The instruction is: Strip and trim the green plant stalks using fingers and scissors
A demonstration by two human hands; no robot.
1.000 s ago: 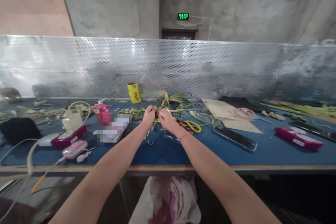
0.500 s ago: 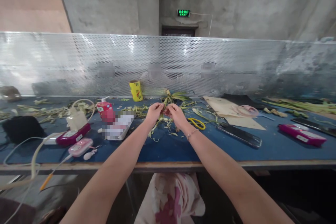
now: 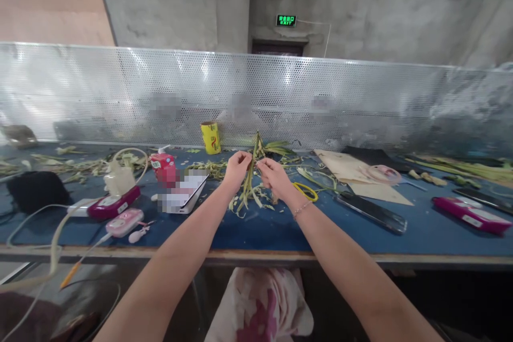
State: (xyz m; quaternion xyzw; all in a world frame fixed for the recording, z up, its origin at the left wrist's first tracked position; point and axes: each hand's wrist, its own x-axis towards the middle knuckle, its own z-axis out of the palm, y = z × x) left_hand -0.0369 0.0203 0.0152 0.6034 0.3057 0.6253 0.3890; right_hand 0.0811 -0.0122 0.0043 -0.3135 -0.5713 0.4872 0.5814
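Observation:
A green plant stalk point(image 3: 255, 150) with long, pale, ragged strands hanging below it stands nearly upright between my hands. My left hand point(image 3: 237, 171) is closed, its thumb and fingertips pinching the stalk from the left. On the other side my right hand point(image 3: 275, 176) is also closed, its fingertips pinched against the stalk's right edge; the exact bit they grip is too small to make out. Loose strips and scraps of plant point(image 3: 250, 197) lie on the blue tabletop point(image 3: 256, 230) under and around both hands. More green leaves point(image 3: 278, 147) lie just behind the stalk.
Yellow-handled scissors point(image 3: 306, 191) and a dark phone point(image 3: 371, 212) lie to the right, near cardboard point(image 3: 340, 165) and a tape roll point(image 3: 382, 175). Leftward are a red pump bottle point(image 3: 163, 166), a propped phone point(image 3: 188, 192) and cables. A perforated metal screen point(image 3: 256, 85) stands behind.
The stalk now stands taller and more upright, with its strands hanging in plainer view. My right hand has shifted slightly right and down. The whole view has shifted a little.

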